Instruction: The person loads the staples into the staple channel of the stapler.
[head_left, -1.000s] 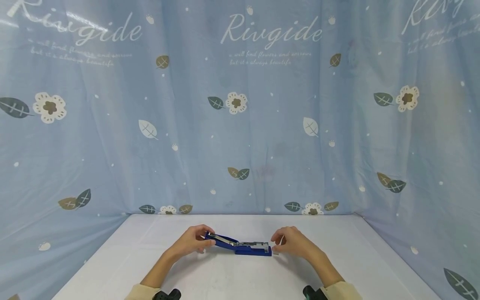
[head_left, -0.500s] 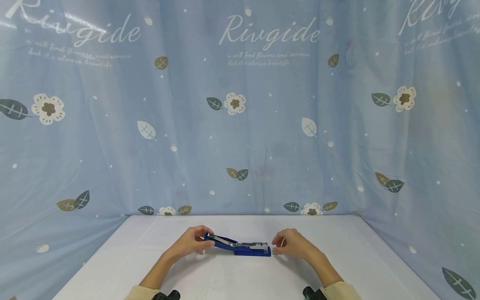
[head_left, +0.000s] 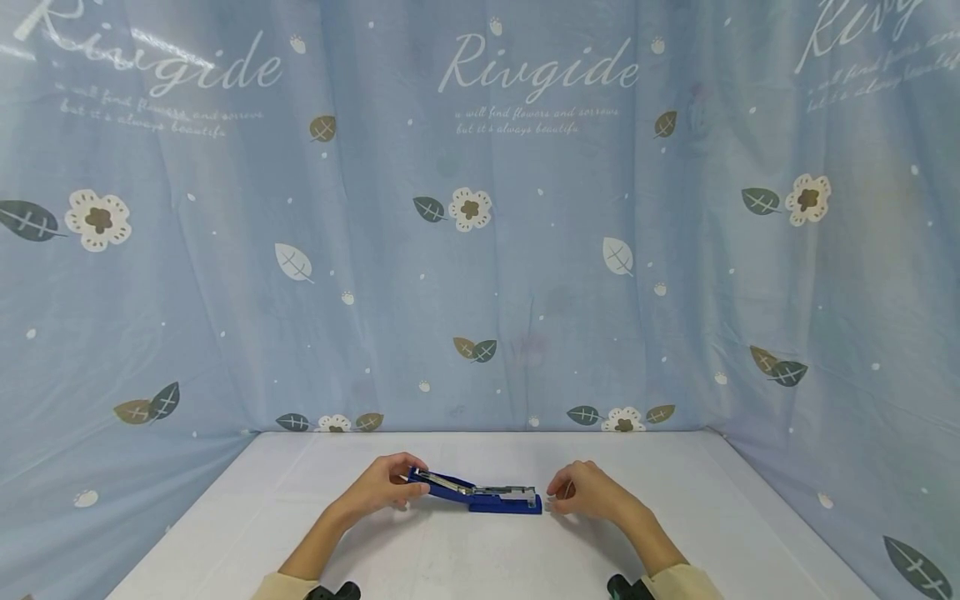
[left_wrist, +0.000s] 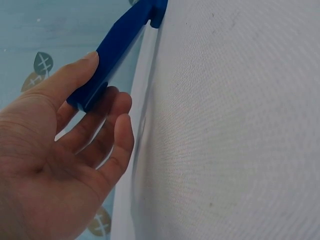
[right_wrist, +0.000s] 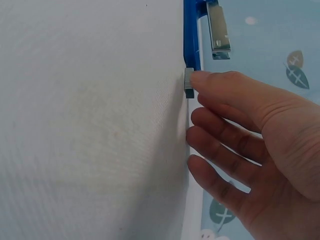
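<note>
A blue stapler (head_left: 506, 502) lies on the white table, its top folded far back to the left and its metal magazine (head_left: 506, 492) exposed. My left hand (head_left: 384, 483) grips the raised end of the folded-back top; in the left wrist view the thumb lies on one side of that blue top (left_wrist: 120, 45) and fingers pass behind it. Just off the stapler's right end, my right hand (head_left: 588, 490) has its thumb and index fingertips at a small grey strip of staples (right_wrist: 189, 83), seemingly pinching it low at the table. The thumb partly hides the index finger.
The white table (head_left: 480, 558) spreads out around the stapler. Behind and to both sides hangs a light blue curtain (head_left: 480, 275) printed with leaves and flowers.
My right hand has shifted slightly right and down, its thumb now at the staple strip. The left hand and the stapler stay nearly still.
</note>
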